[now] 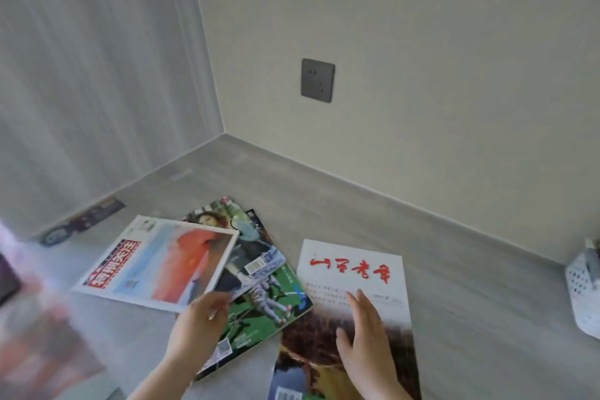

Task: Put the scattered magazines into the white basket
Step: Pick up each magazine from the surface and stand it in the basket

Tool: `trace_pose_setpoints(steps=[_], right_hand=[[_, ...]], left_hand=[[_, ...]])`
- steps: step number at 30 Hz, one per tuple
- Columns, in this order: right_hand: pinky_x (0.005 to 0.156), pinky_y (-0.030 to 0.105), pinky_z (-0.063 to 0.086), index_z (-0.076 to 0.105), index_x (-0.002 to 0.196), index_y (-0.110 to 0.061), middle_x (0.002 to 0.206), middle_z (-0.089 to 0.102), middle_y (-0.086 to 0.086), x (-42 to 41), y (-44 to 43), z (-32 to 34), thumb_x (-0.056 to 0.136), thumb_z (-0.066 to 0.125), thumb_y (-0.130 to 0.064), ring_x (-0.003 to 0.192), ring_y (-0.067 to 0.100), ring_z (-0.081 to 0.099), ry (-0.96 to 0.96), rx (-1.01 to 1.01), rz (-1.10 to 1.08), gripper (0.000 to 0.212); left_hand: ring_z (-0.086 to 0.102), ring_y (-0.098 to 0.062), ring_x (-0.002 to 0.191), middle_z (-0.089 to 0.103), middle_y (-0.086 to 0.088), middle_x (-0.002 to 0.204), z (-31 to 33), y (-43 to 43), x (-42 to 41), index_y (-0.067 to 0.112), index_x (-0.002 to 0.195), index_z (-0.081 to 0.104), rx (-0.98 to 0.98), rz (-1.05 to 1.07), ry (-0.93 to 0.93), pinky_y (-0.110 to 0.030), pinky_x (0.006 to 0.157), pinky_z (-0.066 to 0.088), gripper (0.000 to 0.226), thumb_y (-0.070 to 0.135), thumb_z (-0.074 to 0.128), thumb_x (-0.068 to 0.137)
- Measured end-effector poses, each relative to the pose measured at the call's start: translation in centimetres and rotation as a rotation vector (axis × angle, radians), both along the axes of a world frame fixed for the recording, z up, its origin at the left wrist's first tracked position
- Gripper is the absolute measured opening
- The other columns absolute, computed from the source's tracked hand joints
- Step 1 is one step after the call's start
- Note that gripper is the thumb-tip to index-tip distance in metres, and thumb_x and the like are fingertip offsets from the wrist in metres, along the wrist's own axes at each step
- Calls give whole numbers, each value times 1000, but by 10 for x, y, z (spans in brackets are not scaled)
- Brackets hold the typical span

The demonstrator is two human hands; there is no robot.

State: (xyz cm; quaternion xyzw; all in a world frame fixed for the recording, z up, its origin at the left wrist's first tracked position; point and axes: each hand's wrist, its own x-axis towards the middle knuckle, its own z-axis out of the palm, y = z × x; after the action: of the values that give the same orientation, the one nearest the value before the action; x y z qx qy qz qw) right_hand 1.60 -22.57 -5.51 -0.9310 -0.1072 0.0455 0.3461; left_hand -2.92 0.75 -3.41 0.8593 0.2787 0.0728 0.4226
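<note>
Magazines lie scattered on a grey wood-grain surface in the corner of two walls; whether it is a floor or a desk I cannot tell.

The left hand has its grip narrowed on the white-bordered magazine. Thumb on top and fingers below pinch its near corner, at about 5 o'clock of the cover. That cover shows a red masthead and an orange shape, and it overlaps the pile beside it.

Under it, towards 2 o'clock, lies a fashion magazine. A green magazine with players on a field sits below both and reaches out towards 5 o'clock. How many issues the pile holds I cannot tell.

At 3 o'clock of the pile lies a white magazine with red brush lettering. Its lower half is dark brown. The right hand rests flat on it, fingers straight and close together, pointing to 12 o'clock; the grip is wide and holds nothing.

The white basket, with perforated walls, stands at the frame's 3 o'clock edge, well apart from the hands and partly cut off. Something stands in it, too cropped to name.

At 10 o'clock of the pile, a dark magazine lies along the foot of the left wall. A grey wall socket sits on the far wall at 12 o'clock. The 8 o'clock corner of the frame is a blur of red and purple.
</note>
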Motion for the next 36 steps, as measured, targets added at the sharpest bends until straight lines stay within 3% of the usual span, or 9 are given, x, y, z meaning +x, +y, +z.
trace_pose_setpoints(steps=[6,12,15,18,22,26,28,31,36], right_hand=[[116,36,-3,1,143,-32,155,-13,-4,-2,75,-22,91,38,-44,142,20,-13,29,-280,242,65],[112,39,-14,-7,141,-36,152,-24,-2,-2,82,-38,87,27,-58,139,21,-24,-46,-494,274,67],[109,32,-18,26,141,-24,153,15,13,-3,84,-40,78,45,-64,133,10,-31,-278,-562,248,77],[111,28,-10,69,103,-25,122,62,2,-4,89,-29,41,73,-68,139,15,-22,-298,-625,224,75],[111,27,-7,69,100,-27,129,57,0,-4,94,-26,36,75,-68,139,16,-20,-330,-662,254,76],[111,24,-5,43,111,-31,153,-20,-5,-3,94,-25,56,58,-50,139,12,-21,-375,-549,256,60],[111,23,-4,41,110,-31,151,-26,-6,-4,94,-23,83,37,-42,138,11,-22,-463,-586,224,30],[111,25,-5,40,111,-28,151,-26,-3,-2,90,-24,92,-6,-41,139,13,-22,-376,-649,212,52],[111,27,-5,40,113,-28,151,-26,-2,-1,92,-24,91,-8,-44,139,14,-22,-480,-732,124,55]], left_hand=[[48,-32,115,50,-14,131,-15,82,-7,11,114,59,136,99,79,-39,96,40,32,6,56,82],[8,-32,140,5,-14,154,-27,141,-4,16,139,28,146,303,258,-42,114,13,67,40,56,82],[0,-30,142,5,-16,154,-29,161,6,14,141,20,113,377,283,-38,115,3,82,48,59,77],[5,-28,141,16,-14,151,-30,177,19,16,139,22,175,295,317,-41,115,7,87,52,63,71],[9,-26,141,16,-9,152,-33,193,34,21,140,21,239,131,370,-44,115,13,93,55,66,67],[11,-32,139,8,-9,153,-30,206,48,25,142,13,174,86,373,-48,112,21,104,50,74,61],[11,-34,139,5,-13,153,-28,216,55,23,142,12,107,202,327,-49,112,20,104,50,73,62],[20,-35,135,24,-16,147,-26,229,67,20,141,14,186,230,467,-46,111,22,104,56,71,61],[37,-31,121,46,-14,128,-13,241,88,16,129,37,321,45,649,-43,103,35,91,52,76,55]])
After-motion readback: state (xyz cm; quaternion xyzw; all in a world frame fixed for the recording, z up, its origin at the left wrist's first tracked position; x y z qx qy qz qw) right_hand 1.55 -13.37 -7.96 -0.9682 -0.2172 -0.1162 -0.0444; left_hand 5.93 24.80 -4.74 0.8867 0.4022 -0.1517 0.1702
